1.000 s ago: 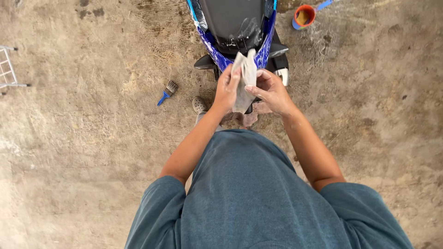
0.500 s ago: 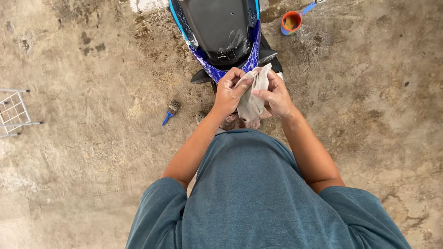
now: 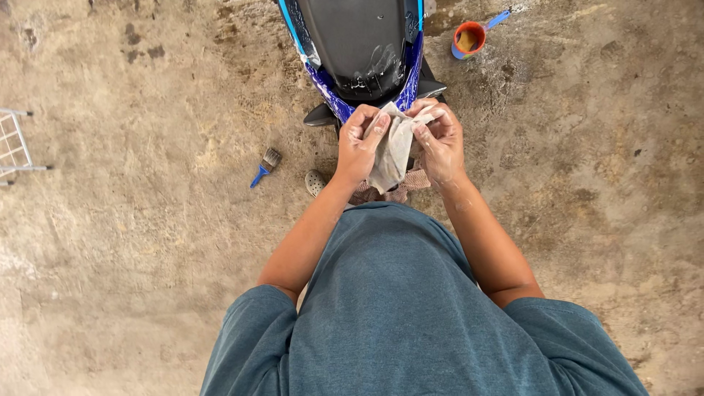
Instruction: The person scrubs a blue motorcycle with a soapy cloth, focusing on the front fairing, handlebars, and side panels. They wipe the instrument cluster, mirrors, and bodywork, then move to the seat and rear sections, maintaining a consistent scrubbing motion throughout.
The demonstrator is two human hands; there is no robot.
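A bare concrete floor (image 3: pixel 147 257), stained and mottled brown, carries everything. Directly beyond the hands stands the tail of a blue motorcycle (image 3: pixel 359 51) with a black seat. Out to the left of the left hand lies a small blue-handled brush (image 3: pixel 265 166), and much further left a white wire rack (image 3: pixel 15 143) at the edge. Beyond the right hand, to its right, sits an orange scoop cup (image 3: pixel 469 38)
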